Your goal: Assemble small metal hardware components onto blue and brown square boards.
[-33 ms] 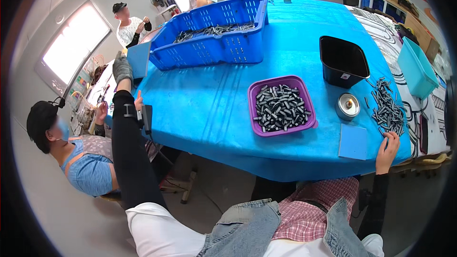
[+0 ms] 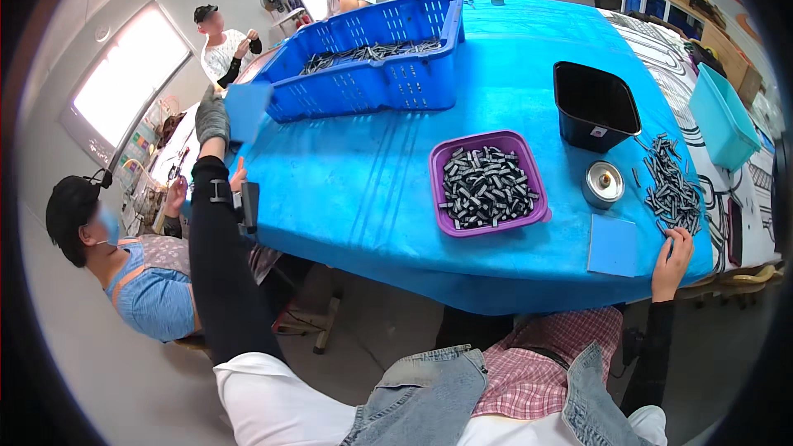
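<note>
My left hand (image 2: 212, 122), in a grey glove, reaches out far to the left. It grips a flat blue board (image 2: 247, 109), which is slightly blurred, beside a large blue plastic crate (image 2: 363, 89). On the right, my bare right hand (image 2: 673, 264) rests at the table's near edge with its fingers stretched out. The fingertips touch the lower end of a pile of short grey-and-black pieces (image 2: 672, 186). Near that hand lie a blue square pad (image 2: 612, 245) and a round metal pot with a brass tip (image 2: 604, 184).
A purple tub (image 2: 539, 216) full of short grey-and-black pieces stands mid-table. Behind the metal pot is a black bin (image 2: 596, 107); a turquoise bin (image 2: 727, 120) stands far right. A masked co-worker (image 2: 153, 281) sits at the left; two other people are farther back.
The blue board in my left hand has swung a little to the right and tilted. My left forearm has shifted slightly left. My right hand stays in place.
</note>
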Action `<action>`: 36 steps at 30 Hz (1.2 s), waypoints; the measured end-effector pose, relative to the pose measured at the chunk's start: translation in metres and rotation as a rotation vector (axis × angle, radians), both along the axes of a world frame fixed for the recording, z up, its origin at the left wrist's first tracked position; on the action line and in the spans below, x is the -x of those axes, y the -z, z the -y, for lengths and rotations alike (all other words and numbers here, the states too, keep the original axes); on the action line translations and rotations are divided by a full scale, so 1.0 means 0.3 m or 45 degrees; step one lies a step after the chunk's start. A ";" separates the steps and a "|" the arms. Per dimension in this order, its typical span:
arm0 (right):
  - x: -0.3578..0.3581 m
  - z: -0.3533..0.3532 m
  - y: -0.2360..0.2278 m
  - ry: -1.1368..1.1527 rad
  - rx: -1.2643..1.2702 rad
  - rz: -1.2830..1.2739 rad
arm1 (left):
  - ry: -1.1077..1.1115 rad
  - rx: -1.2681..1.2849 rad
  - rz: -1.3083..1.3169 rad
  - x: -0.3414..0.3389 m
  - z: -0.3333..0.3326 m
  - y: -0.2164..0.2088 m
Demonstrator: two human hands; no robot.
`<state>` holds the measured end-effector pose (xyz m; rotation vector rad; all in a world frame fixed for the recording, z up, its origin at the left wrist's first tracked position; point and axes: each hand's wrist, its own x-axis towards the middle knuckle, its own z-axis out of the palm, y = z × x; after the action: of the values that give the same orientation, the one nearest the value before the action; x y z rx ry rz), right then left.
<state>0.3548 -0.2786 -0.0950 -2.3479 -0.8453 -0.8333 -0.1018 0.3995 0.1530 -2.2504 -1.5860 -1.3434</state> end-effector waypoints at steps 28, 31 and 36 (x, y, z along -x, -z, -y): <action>0.056 -0.025 -0.125 -0.146 -0.241 -0.040 | 1.177 1.218 1.365 -0.268 0.646 0.767; 0.357 -0.204 -0.391 -0.423 -0.322 -0.061 | 1.206 1.271 1.339 -0.257 0.645 0.766; 0.618 -0.388 -0.550 -0.980 -0.278 -0.165 | 1.362 1.284 1.483 -0.222 0.667 0.758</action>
<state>0.1693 -0.1623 0.0701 -1.6495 -1.3812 -0.4083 -0.0353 0.1995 -0.0743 -3.4812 -1.3182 -3.1161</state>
